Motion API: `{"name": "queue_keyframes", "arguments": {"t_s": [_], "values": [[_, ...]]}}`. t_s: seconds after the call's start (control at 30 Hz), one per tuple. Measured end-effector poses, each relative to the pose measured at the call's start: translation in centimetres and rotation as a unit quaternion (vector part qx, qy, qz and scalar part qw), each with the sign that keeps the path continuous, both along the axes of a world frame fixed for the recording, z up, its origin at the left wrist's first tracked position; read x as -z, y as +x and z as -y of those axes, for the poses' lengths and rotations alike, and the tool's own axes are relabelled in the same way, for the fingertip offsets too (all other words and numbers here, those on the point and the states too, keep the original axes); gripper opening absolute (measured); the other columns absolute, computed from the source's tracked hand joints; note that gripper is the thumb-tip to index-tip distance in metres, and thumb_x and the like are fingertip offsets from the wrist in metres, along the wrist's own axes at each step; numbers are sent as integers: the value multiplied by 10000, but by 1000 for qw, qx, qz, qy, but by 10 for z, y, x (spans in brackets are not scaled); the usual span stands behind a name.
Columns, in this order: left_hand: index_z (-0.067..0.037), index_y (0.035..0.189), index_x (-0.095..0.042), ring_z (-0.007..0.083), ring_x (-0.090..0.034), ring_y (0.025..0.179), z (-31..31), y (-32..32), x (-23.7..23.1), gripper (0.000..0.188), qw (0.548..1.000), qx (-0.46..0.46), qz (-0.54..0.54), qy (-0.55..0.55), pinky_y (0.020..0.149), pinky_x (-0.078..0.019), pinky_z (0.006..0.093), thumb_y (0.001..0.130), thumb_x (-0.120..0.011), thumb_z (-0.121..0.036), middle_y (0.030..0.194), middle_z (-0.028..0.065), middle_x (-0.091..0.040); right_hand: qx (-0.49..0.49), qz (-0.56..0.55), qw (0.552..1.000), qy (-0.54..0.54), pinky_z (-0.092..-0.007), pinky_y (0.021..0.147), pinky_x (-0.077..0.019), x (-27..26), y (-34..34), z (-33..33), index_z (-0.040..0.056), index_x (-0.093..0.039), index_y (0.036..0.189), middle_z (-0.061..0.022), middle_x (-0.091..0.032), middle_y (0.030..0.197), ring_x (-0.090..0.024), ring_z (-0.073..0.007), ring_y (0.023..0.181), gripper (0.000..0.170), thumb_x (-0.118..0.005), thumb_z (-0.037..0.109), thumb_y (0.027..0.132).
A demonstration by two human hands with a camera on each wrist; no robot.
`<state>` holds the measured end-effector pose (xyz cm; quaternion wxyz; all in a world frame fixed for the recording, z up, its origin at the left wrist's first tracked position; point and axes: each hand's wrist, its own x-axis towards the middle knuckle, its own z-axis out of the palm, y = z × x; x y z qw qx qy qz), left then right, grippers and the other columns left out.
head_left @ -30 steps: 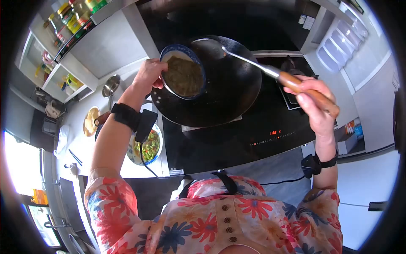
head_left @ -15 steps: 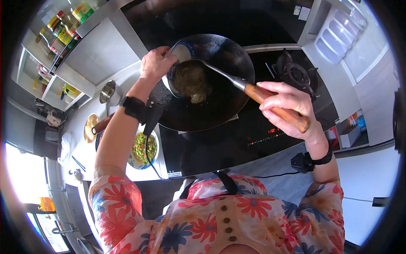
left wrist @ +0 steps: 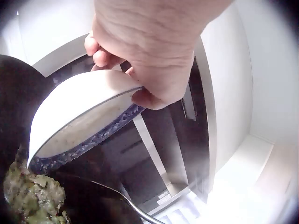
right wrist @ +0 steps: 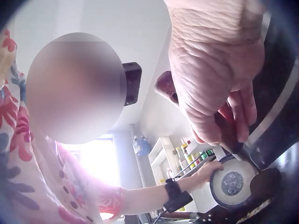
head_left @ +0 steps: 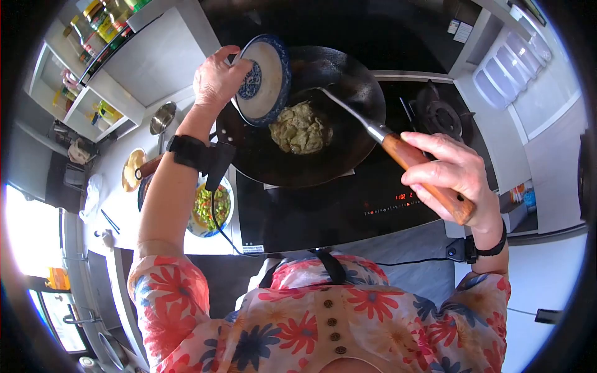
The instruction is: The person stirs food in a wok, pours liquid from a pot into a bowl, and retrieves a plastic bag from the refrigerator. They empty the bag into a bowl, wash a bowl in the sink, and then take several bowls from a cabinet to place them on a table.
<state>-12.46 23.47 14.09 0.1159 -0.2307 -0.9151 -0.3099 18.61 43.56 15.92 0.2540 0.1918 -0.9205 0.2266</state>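
In the head view my left hand (head_left: 217,79) pinches the rim of a blue-and-white bowl (head_left: 272,81), tipped steeply over the black wok (head_left: 348,155). Only a pale film coats the bowl's inside. A greenish-brown clump of wet food (head_left: 300,129) sits in the wok below its lip; the left wrist view shows this food (left wrist: 35,196) close under the lower rim. My right hand (head_left: 451,177) grips the wooden handle of a wok spatula (head_left: 407,158), its metal shank reaching to the back of the clump. The spatula's tip is partly hidden against the dark wok.
Left of the black cooktop (head_left: 298,221) stands a bowl of chopped green and red vegetables (head_left: 211,205). A metal ladle (head_left: 163,118) and a dish of pale slices (head_left: 134,169) lie beyond it. A burner grate (head_left: 441,118) is at the right, bottles (head_left: 99,28) on the upper-left shelf.
The bowl has tipped from near level to steeply tilted, and its food has dropped into the wok. The spatula swung down to the bowl, then its handle drew back to the right.
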Motion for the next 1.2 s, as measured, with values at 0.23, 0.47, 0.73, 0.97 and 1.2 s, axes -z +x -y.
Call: {"name": "queue_keyframes", "arguments": {"t_s": [0.23, 0.47, 0.73, 0.97, 1.2], "values": [[-5, 931, -593, 238, -576, 597, 52, -6, 2, 375, 977, -12, 110, 184, 609, -471, 344, 721, -514, -305, 661, 133, -587, 22, -19, 999, -27, -347, 710, -490, 27, -16, 6, 105, -630, 869, -174, -569, 1056, -593, -291, 822, 242, -682, 7, 654], [53, 919, -502, 283, -568, 535, 141, 8, 4, 286, 755, 25, 386, 530, 538, -501, 383, 793, -500, -204, 687, 201, -571, 48, 4, 997, 55, -393, 755, -439, 56, -27, 43, 113, -634, 853, -190, -521, 1132, -560, -322, 855, 227, -643, 36, 640], [73, 995, -524, 314, -615, 722, 295, -23, -3, 331, 678, 151, 409, 592, 715, -506, 401, 834, -478, -212, 838, 223, -624, 145, 163, 969, 118, -381, 838, -443, 63, -18, 95, 125, -696, 874, -162, -511, 1207, -527, -323, 1036, 250, -572, 36, 677], [90, 1022, -495, 312, -631, 698, 431, -89, 44, 310, 710, 84, 342, 610, 582, -541, 376, 843, -437, -156, 870, 213, -618, 293, 184, 938, 0, -310, 741, -476, 11, -19, 191, -19, -612, 926, -158, -612, 1018, -608, -232, 881, 224, -454, -77, 778], [98, 994, -471, 306, -633, 621, 493, -140, 93, 255, 746, -19, 347, 567, 546, -551, 316, 844, -440, -106, 816, 215, -607, 64, 428, 787, -441, -238, 689, -489, 115, -182, 373, -31, -567, 1053, -84, -629, 931, -611, -137, 847, 207, -467, 80, 909]]}}
